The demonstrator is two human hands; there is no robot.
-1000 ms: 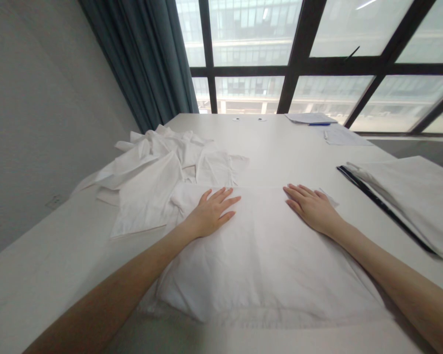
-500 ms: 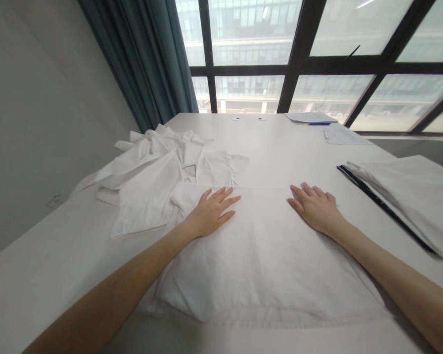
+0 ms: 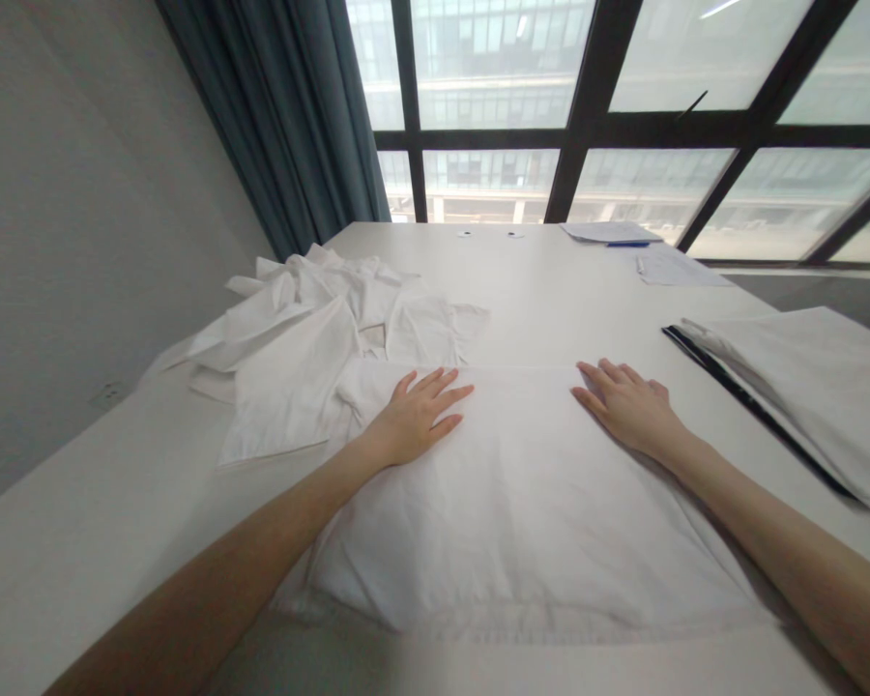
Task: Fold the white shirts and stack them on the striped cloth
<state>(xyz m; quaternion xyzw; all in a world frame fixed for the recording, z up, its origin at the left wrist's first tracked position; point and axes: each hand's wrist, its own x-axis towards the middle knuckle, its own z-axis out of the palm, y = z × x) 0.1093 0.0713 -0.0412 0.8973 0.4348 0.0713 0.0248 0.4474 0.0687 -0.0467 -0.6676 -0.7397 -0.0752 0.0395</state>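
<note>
A white cloth (image 3: 522,522) lies spread on the white table, with creases at its left side and a seam along its near edge. My left hand (image 3: 420,416) rests palm down near its upper left part, fingers spread. At the upper right edge of the cloth, my right hand (image 3: 623,401) also lies flat, its fingers stretched out. Neither hand grips anything. Beyond my left hand, a crumpled heap of white cloth (image 3: 297,338) touches or overlaps the spread one.
On the right, folded white fabric (image 3: 826,387) lies over a black flat item (image 3: 761,416). Papers (image 3: 609,231) and a blue pen (image 3: 627,245) are at the table's far right. Behind stand a window and a dark blue curtain (image 3: 290,116).
My right hand has slid slightly to the right along the cloth's upper edge. My left hand has stayed in place.
</note>
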